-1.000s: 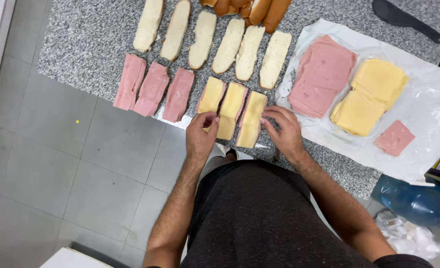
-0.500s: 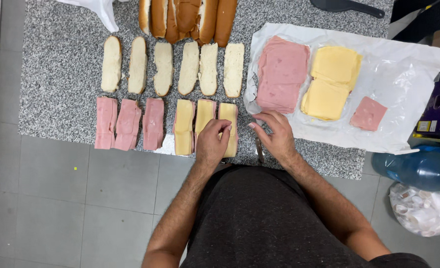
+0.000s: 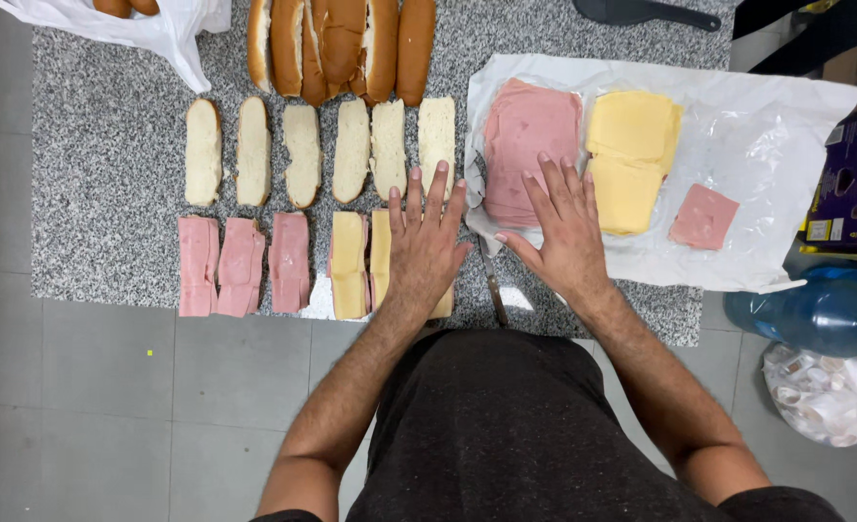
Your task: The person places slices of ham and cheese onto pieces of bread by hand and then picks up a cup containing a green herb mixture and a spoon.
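Head view. On the granite counter (image 3: pixel 100 193), I see white wrapping paper (image 3: pixel 776 145) at the right edge holding a stack of pink ham slices (image 3: pixel 525 135), a stack of yellow cheese slices (image 3: pixel 631 155) and one loose ham slice (image 3: pixel 704 217). A white bag (image 3: pixel 172 34) at the far left corner holds rolls (image 3: pixel 119 7). My left hand (image 3: pixel 423 246), fingers spread flat, covers the rightmost of three cheese-topped bread halves (image 3: pixel 349 263) at the near edge. My right hand (image 3: pixel 564 232), open wide and holding nothing, rests on the paper, its fingertips on the ham and cheese stacks. A knife (image 3: pixel 492 285) lies between the hands.
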